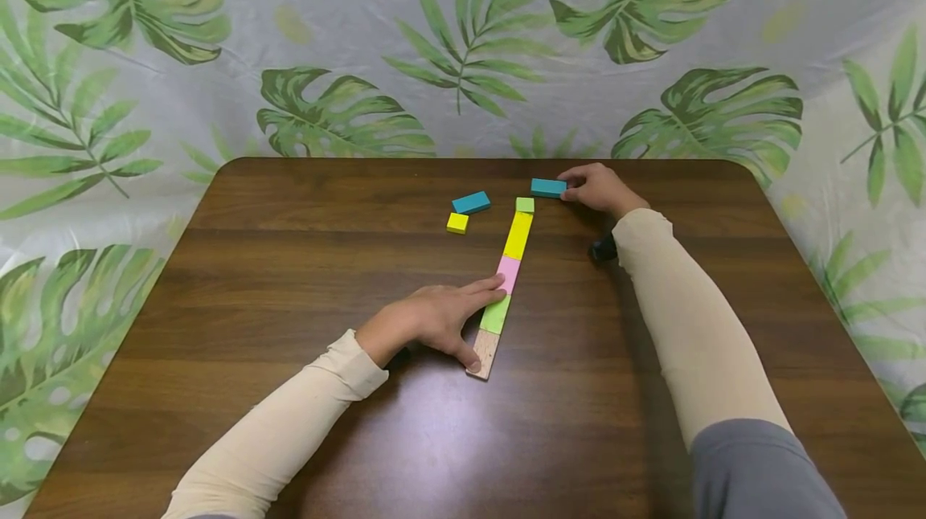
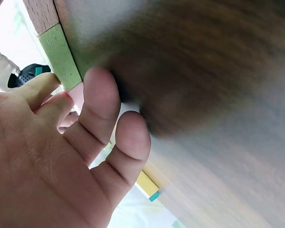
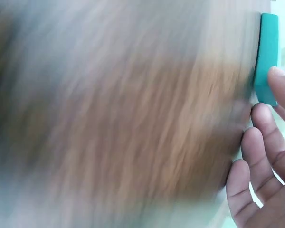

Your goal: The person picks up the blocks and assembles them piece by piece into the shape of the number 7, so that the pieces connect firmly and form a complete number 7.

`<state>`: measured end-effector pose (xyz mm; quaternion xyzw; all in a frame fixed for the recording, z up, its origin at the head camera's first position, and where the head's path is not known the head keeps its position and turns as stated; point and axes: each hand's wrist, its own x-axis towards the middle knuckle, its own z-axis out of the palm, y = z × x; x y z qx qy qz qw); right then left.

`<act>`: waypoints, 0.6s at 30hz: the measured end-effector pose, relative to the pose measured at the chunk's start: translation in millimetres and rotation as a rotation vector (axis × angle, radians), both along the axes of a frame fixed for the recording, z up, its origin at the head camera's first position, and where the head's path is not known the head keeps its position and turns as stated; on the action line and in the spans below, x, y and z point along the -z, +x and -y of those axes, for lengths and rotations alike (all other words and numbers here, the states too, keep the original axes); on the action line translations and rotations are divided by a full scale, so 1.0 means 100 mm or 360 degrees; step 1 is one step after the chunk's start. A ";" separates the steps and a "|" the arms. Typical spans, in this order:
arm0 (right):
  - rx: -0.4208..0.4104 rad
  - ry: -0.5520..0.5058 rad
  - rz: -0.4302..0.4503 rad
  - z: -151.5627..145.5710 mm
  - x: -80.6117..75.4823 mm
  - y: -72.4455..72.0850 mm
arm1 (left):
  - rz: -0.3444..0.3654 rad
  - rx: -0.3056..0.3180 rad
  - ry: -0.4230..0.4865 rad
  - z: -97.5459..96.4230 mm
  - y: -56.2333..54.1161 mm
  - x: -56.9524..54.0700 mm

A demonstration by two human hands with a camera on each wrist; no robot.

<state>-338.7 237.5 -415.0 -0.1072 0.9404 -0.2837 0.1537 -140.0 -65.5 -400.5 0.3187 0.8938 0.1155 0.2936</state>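
Blue block point(image 1: 547, 188), pinched at its right end by the right hand's grip point(image 1: 599, 188) near the bench's point(image 1: 275, 286) far edge, could knock the block row point(image 1: 510, 268) just left askew if swung carelessly, since the left hand point(image 1: 443, 316), fingers spread, merely touches its near half.

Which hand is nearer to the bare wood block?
Left. The left hand has its thumb on the wood block; the right hand is well beyond it, near the far edge of the table, pinching a blue block.
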 end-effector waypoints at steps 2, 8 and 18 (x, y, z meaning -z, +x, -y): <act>-0.0004 -0.0015 0.0051 0.04 -0.02 -0.01 | 0.0002 -0.0005 0.0001 0.00 0.00 0.00; 0.0015 -0.0081 0.0171 0.13 -0.05 -0.04 | -0.0002 -0.0007 0.0008 0.00 0.00 0.00; 0.0049 -0.0107 0.0251 0.23 -0.02 -0.10 | -0.0003 0.0003 0.0024 0.01 0.00 0.00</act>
